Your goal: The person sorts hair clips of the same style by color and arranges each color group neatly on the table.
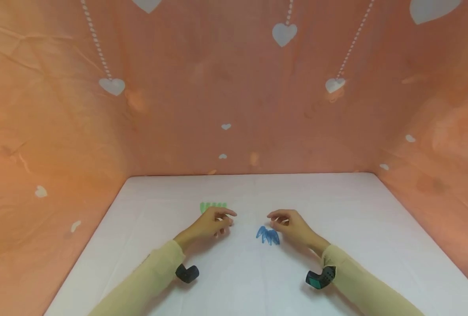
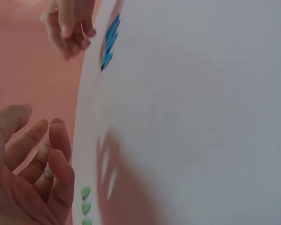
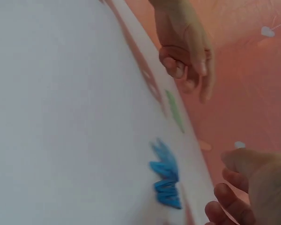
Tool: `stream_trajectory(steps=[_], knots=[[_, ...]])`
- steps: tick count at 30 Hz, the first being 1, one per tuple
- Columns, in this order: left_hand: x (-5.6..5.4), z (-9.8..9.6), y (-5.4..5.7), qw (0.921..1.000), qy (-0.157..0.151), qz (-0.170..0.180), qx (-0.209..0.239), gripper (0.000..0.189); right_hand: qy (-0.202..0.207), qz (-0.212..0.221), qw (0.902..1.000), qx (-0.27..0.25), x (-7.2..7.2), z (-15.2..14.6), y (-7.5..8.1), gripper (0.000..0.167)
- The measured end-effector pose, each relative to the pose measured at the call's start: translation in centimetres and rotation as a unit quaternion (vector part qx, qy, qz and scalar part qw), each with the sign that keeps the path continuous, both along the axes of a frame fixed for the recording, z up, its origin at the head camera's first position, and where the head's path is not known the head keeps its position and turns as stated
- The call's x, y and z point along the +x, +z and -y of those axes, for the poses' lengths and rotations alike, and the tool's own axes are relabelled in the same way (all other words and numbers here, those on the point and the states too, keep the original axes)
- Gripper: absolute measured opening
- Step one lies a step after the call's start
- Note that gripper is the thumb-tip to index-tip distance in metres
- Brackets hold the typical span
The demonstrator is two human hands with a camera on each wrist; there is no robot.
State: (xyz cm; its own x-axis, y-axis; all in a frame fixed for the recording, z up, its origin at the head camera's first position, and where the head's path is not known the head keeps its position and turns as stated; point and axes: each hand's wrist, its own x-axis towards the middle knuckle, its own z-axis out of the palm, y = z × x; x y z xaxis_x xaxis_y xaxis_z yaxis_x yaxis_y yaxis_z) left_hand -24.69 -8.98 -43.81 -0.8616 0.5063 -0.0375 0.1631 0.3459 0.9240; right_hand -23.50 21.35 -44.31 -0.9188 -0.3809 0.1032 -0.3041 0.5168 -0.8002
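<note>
My left hand [image 1: 212, 223] hovers over the white table with its fingers loosely bent and nothing in them. Just behind it lies a flat green comb-like thing [image 1: 212, 205] with a row of teeth, partly covered by the hand; in the left wrist view only several green tips [image 2: 86, 207] show. My right hand [image 1: 295, 226], also holding nothing, hangs beside a small blue zigzag-shaped thing [image 1: 267, 235] with pointed lobes. In the right wrist view this blue piece [image 3: 166, 185] looks ridged, lying left of the relaxed fingers [image 3: 232, 201]. A gap separates the two hands.
A white cloth-like surface covers the table [image 1: 238, 281]. Orange-pink sheeting [image 1: 202, 87] with white hearts rises behind it and on both sides. Dark devices [image 1: 187, 274] sit at both wrists, below the pale yellow sleeves [image 1: 151, 272].
</note>
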Motion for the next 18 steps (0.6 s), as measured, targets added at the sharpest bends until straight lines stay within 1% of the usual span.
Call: stream_trajectory(steps=[4, 7, 10, 14, 18], knots=[[0.4, -1.3, -0.3, 1.0, 0.002, 0.004, 0.002, 0.034, 0.021, 0.011, 0.9997, -0.01, 0.4, -0.2, -0.9, 0.028], [0.5, -2.3, -0.8, 1.0, 0.004, 0.006, 0.0, 0.036, 0.041, -0.002, 0.9989, -0.021, 0.5, -0.3, -1.6, 0.026], [0.5, -3.6, -1.4, 0.9999, -0.005, 0.01, -0.002, 0.037, 0.053, -0.006, 0.9981, -0.031, 0.5, -0.4, -2.1, 0.024], [0.5, -5.3, -2.0, 0.9997, -0.025, 0.0, -0.003, 0.038, 0.064, -0.001, 0.9976, -0.026, 0.5, -0.6, -2.5, 0.023], [0.5, -6.5, -2.3, 0.999, -0.038, -0.023, -0.01, 0.039, 0.075, -0.001, 0.9971, -0.017, 0.5, -0.6, -2.7, 0.022]])
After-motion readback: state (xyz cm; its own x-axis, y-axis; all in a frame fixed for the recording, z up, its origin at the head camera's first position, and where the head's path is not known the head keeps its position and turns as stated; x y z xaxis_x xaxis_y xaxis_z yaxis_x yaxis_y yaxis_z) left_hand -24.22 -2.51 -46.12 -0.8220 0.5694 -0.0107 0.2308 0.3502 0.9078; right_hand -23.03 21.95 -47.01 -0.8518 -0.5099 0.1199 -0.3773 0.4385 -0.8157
